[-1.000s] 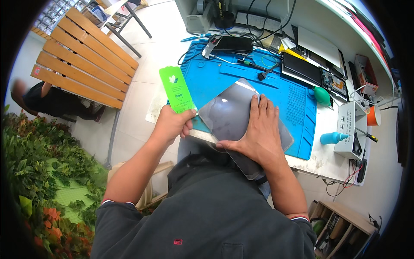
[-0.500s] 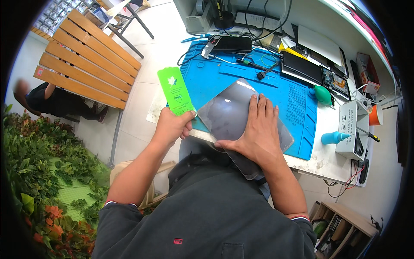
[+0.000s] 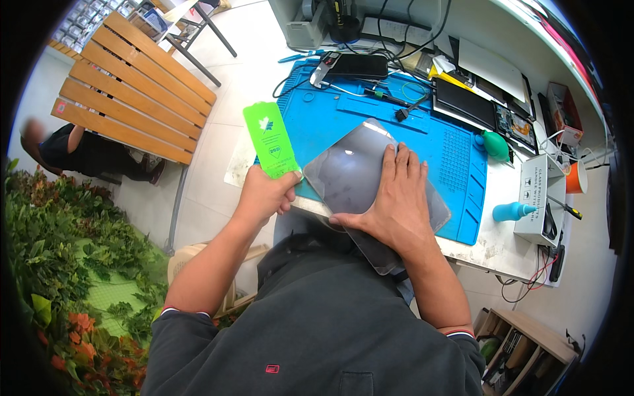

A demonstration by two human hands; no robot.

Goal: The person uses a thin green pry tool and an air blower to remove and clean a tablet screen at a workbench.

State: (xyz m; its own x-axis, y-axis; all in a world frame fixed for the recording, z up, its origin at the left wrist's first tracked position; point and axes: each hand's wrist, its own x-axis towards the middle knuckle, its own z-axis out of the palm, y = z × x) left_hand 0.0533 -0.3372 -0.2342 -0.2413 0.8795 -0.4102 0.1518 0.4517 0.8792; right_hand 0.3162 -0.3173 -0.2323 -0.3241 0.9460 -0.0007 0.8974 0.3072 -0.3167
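My left hand (image 3: 267,193) is closed around the lower end of a bright green card (image 3: 269,142) with a white leaf mark, held upright beside the bench's front edge. Flat under my right hand (image 3: 399,201) lies a grey tablet-like slab (image 3: 347,168) with clear rounded corners, seemingly in a transparent case. The right fingers are stretched out together across it and the thumb points left. The slab sits at a slant on the blue mat (image 3: 317,99), and its near corner juts over the front edge toward my body.
Behind the slab are a black phone (image 3: 358,65), a caliper-like tool (image 3: 322,71) and cables. To the right stand a green blower bulb (image 3: 494,145), a blue bottle (image 3: 512,211) and a white box (image 3: 533,198). A person (image 3: 69,148) sits at far left by a slatted wooden bench (image 3: 132,92).
Hardly anything differs. The view has shifted very slightly, and both hands keep their places on the card and the slab.
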